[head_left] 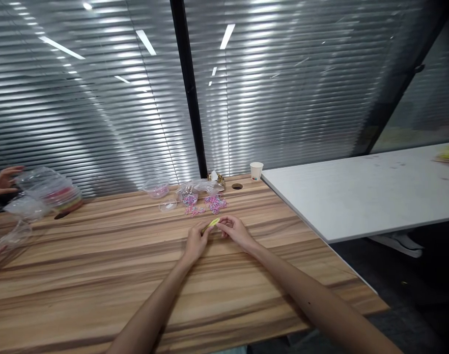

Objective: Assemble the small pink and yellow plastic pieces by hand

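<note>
Both hands meet mid-frame on the wood table (99,275). Left hand (195,242) and right hand (236,231) pinch a small yellow clip (213,222) between fingertips, one at each end. Clip's long axis tilts, upper end toward frame right. Pink clips (209,204) lie just above. Paper cup (256,170) further up.

An office is shown. Glass partition walls (99,108) fitted with closed horizontal blinds are seen behind the work area, divided by a dark frame post (189,93), and long ceiling strip lights are mirrored in the glass. A wood-grain bench (99,275) with a round cable hole (237,186) is set against a white bench (364,191). A paper cup (256,170) is placed at the join, as in a shared workroom.
</note>
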Demonstrator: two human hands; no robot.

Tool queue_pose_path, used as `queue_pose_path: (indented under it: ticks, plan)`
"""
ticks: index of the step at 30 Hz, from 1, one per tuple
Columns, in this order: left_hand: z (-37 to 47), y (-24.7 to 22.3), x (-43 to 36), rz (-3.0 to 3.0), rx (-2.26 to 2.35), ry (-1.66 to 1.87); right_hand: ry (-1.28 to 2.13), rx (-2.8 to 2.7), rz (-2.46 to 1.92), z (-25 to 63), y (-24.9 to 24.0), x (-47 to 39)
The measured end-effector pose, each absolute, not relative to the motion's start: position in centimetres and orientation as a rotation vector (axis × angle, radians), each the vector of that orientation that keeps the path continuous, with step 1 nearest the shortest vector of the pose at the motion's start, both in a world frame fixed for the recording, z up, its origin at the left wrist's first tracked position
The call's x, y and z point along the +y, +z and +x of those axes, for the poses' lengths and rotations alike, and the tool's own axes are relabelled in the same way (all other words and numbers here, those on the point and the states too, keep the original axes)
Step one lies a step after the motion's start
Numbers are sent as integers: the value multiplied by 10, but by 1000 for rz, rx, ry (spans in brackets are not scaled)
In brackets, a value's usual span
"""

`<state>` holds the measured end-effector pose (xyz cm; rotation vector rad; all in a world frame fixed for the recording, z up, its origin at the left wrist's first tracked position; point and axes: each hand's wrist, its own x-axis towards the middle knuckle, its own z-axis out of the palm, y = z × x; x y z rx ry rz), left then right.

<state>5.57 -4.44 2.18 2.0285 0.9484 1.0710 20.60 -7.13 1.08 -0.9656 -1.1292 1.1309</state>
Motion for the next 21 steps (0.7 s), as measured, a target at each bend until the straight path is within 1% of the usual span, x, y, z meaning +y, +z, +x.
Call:
queue_pose_path:
  ticks: [6, 21]
  plan:
    - [55, 23, -45, 2084, 965, 1047, 1121, -1148, -980, 209, 11, -72]
    - [56, 20, -43, 1954, 1006, 933, 1068, -1163, -1030, 214, 1, -65]
